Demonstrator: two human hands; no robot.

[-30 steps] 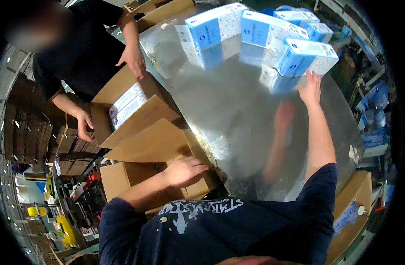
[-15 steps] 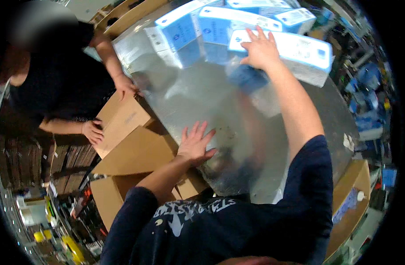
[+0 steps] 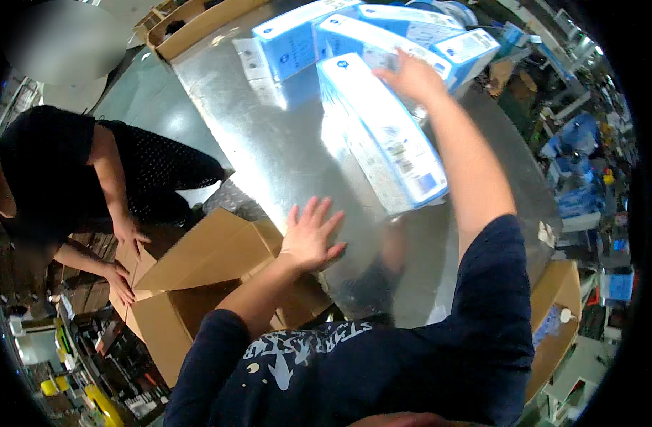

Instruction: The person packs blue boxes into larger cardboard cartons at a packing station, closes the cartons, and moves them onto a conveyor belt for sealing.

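Note:
My left hand lies open on the shiny metal tabletop, fingers spread. Toward the far side of the table, my right hand reaches over a long white and blue box, with thumb and forefinger apart; its other fingers are hard to make out. A similar long carton lies slantwise on the table, between my two hands. More such cartons stand behind: one at the left, one at the back and one at the right.
An open cardboard box stands beside the table's left edge. Past it, a co-worker in dark clothes bends with both hands on brown cardboard. Another open carton is at the right. Blue bundles lie beyond the table.
The front carton has swung round and come closer to me across the table. My right hand is now off it, over the cartons behind. The co-worker has moved nearer on the left side.

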